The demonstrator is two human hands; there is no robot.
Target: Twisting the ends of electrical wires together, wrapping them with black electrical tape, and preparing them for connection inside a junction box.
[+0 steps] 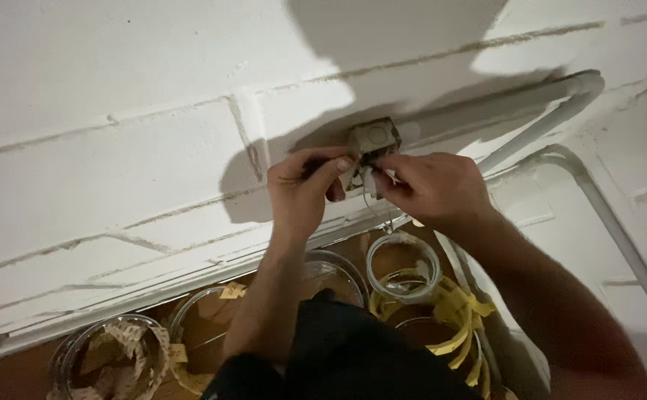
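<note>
A small grey junction box [374,138] is fixed to a white painted block wall [116,148]. My left hand [305,185] is just left of and below the box, fingers pinched on a dark, thin tool or wire. My right hand [431,187] is at the box's lower right, fingertips pinching thin white wires [374,185] that come out of the box. Both hands nearly touch under the box. A thin wire hangs down below them.
White conduit pipes [560,111] run right from the box and bend down the wall. On the brown floor below lie coils of clear and yellow cable [405,270] with paper tags, and a coil [112,355] at lower left. My dark clothing fills the bottom centre.
</note>
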